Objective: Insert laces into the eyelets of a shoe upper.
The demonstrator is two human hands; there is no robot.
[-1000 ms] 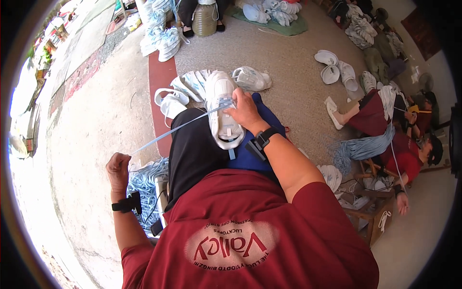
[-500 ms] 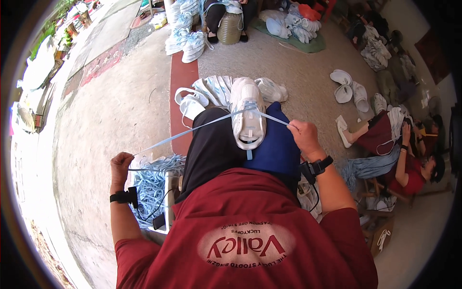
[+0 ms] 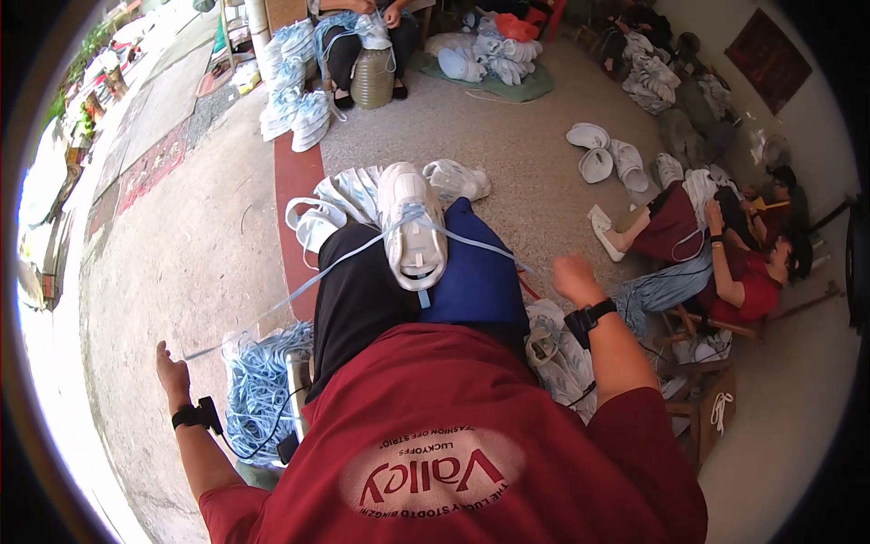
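Lace (image 3: 480,244) near right hand (image 3: 577,277); grip hard to discern.

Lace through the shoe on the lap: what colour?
Light blue; the lace shows best in the head view.

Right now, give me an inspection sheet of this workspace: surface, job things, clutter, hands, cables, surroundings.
Surface: lap, black fabric at left, blue fabric at right.
Job's things: white shoe on the lap; pale blue lace stretching out to both sides.
Clutter: row of white shoes beyond the knees; heap of blue laces at left.
Hands: left hand and right hand spread apart, each near a lace end; grip unclear.
Cables: black cable at the left wrist device, running over the heap.
Surroundings: concrete floor; co-worker in red seated at right.
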